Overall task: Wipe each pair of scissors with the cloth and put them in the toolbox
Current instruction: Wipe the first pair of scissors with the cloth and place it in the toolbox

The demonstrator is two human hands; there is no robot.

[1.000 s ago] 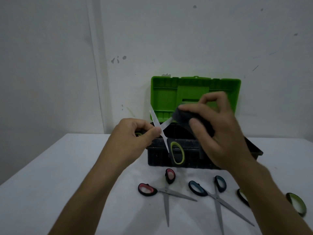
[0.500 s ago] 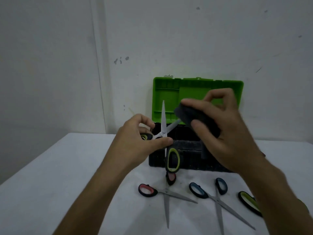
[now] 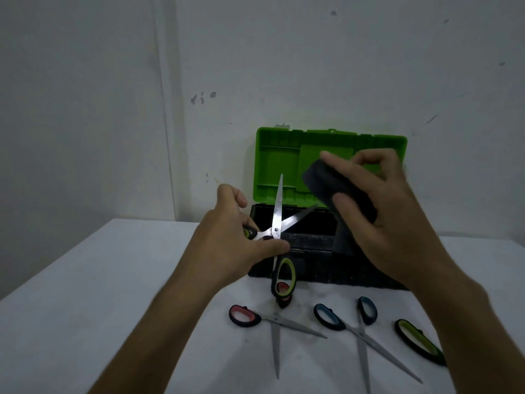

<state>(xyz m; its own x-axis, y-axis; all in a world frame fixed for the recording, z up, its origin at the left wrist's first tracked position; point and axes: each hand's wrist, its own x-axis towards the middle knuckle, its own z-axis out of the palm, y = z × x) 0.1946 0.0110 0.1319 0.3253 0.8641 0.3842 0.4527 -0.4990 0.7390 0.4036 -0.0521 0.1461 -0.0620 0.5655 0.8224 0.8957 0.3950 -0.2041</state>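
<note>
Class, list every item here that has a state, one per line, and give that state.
Toolbox: lid up, open.
Green-handled scissors: blades apart, held by left hand.
Dark cloth: gripped by right hand, at one blade.
Red-handled scissors: open, on table.
Blue-handled scissors: open, on table.

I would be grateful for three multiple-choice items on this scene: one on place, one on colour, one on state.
1. Where is the cloth?
A. in the right hand
B. on the table
C. in the toolbox

2. What colour is the toolbox lid?
A. red
B. green
C. blue

3. How are the blades of the scissors in the left hand?
A. closed
B. spread apart
C. hidden

Answers: 1 A, its fingers wrap the cloth; 2 B, the raised lid is bright green; 3 B, the blades form a V.
</note>
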